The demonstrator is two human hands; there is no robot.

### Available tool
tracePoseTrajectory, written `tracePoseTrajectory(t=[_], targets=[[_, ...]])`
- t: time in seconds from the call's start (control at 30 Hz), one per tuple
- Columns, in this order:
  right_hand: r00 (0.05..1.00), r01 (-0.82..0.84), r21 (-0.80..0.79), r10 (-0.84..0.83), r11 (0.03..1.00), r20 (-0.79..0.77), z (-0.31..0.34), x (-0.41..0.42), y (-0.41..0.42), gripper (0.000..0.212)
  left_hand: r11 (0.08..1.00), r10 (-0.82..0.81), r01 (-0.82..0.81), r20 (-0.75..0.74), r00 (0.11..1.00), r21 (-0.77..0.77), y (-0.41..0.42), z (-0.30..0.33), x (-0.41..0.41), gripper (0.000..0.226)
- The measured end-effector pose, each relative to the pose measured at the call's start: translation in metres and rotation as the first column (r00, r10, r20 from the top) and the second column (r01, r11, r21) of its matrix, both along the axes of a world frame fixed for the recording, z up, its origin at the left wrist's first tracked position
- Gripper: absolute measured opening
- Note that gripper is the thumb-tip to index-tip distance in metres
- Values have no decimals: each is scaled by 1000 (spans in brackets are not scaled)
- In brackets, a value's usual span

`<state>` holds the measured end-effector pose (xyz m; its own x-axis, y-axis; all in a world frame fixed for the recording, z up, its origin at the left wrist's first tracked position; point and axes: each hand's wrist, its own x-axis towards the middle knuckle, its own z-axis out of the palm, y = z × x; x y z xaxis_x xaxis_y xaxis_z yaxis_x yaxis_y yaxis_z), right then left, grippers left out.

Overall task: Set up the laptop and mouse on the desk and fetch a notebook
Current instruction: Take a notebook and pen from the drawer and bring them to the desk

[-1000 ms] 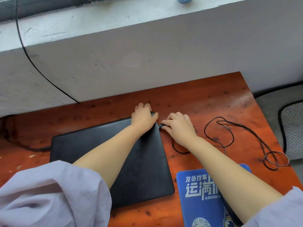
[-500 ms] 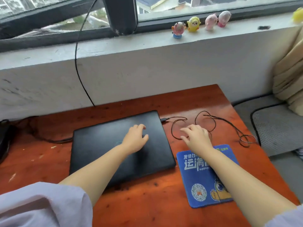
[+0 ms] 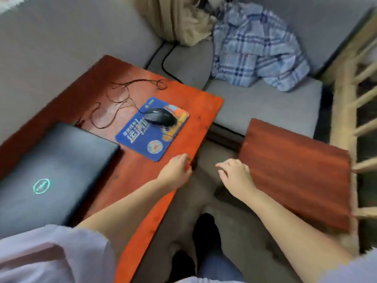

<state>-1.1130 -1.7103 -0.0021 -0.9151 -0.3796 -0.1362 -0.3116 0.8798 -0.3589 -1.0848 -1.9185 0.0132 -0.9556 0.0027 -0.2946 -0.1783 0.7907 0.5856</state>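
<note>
Red-orange wood counter (image 3: 183,123) under left hand (image 3: 176,172), which rests at its near right edge, fingers loosely spread, gripping nothing. Right hand (image 3: 234,174) just off the counter, over the gap, palm down, fingers relaxed and apart, empty; touching or just above the corner of a separate reddish-brown wooden board (image 3: 295,172), cannot tell which.

Blue mouse pad (image 3: 142,137) just ahead of left hand, near but apart. Black mouse (image 3: 160,116) on the far part of that pad, beyond left hand, ahead-left of right hand. Mouse cable (image 3: 114,103) looped loosely on counter past the pad, running toward the laptop's far corner.

Black laptop (image 3: 53,170), lid closed, logo up, flat on counter well left of left hand, beside the left forearm. Not touched by either hand.

Grey cushion (image 3: 265,107) ahead of right hand, with blue plaid cloth (image 3: 259,50) crumpled on it farther back. Pale wooden railing (image 3: 346,119) right of right hand. Frame motion-blurred; fine detail soft. Notebook not identifiable.
</note>
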Motion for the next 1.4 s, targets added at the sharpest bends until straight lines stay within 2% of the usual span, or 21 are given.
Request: tracePoseTrajectory(t=[0.1, 0.2, 0.33, 0.43, 0.53, 0.6, 0.67, 0.7, 0.77, 0.83, 0.93, 1.0, 1.03, 1.17, 1.3, 1.4], targets=[[978, 193, 26, -194, 981, 81, -18, 37, 83, 28, 974, -225, 226, 66, 972, 2, 81, -19, 2, 28], [926, 324, 65, -331, 944, 181, -40, 68, 155, 28, 946, -316, 325, 221, 923, -3, 147, -47, 6, 25], [806, 482, 30, -456, 876, 378, -80, 98, 235, 27, 969, -190, 241, 464, 865, -52, 203, -99, 6, 28], [615, 651, 42, -560, 758, 554, -112, 101, 282, 33, 995, 22, 33, 540, 841, -92, 224, -139, -4, 34], [382, 812, 119, -675, 571, 631, -150, 88, 317, 49, 957, 277, -281, 531, 801, -75, 230, -176, -19, 49], [181, 934, 106, -707, 341, 683, -178, 75, 332, 56, 904, 371, -427, 499, 783, -2, 228, -198, -25, 55], [19, 998, 29, -675, 60, 737, -208, 68, 340, 38, 868, 404, -490, 466, 788, 77, 222, -219, -24, 59], [-14, 999, -19, -665, -42, 746, -221, 68, 342, 24, 861, 405, -497, 448, 797, 105, 219, -228, -22, 61], [-10, 984, -111, -659, -142, 752, -240, 68, 345, 23, 882, 383, -458, 396, 834, 113, 210, -242, -19, 64], [47, 973, -186, -675, -135, 736, -244, 70, 349, 27, 925, 339, -376, 327, 882, 54, 204, -244, -19, 57], [120, 979, -203, -701, -36, 703, -243, 85, 349, 54, 952, 305, -298, 261, 916, -65, 199, -238, -9, 43], [141, 984, -172, -758, 39, 637, -239, 106, 346, 50, 964, 264, -242, 259, 929, -113, 196, -232, 7, 30], [132, 987, -152, -767, 46, 627, -238, 118, 344, 48, 970, 233, -201, 270, 934, -140, 193, -230, 17, 27], [55, 990, -127, -687, -55, 725, -240, 162, 337, 47, 970, 190, -130, 312, 931, -204, 184, -236, 53, 27], [-9, 996, -52, -665, -71, 747, -251, 186, 328, 48, 962, 199, -110, 366, 909, -250, 179, -253, 79, 36], [-46, 991, -43, -631, -125, 774, -261, 189, 326, 54, 959, 220, -123, 396, 891, -255, 179, -271, 91, 40]])
